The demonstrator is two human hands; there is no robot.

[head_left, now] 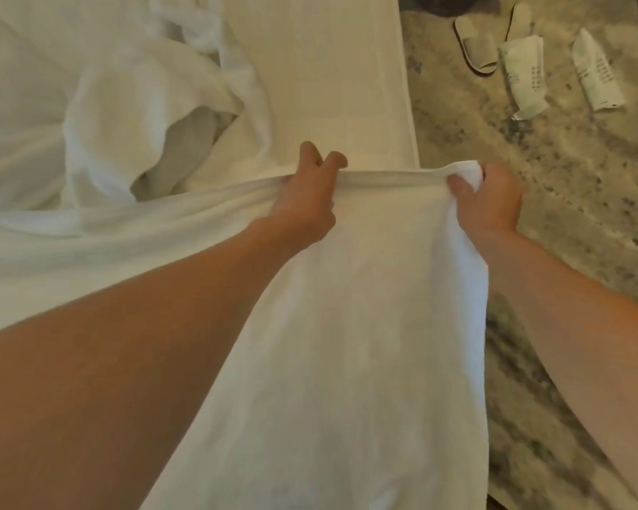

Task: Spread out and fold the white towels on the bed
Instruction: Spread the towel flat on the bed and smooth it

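Head view: fingers of my left hand (pixel 302 200) and right hand (pixel 490 200) clench the towel's (pixel 365 288) top edge, centre, at the bed's (pixel 4 75) edge. Three towels: crumpled towel (pixel 126 115) at ten o'clock, flat towel (pixel 321 68) at twelve.

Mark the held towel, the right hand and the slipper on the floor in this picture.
held towel (pixel 365 325), head view, middle of the hanging cloth.
right hand (pixel 491 202), head view, back of the hand.
slipper (pixel 474 47), head view, its toe cover.
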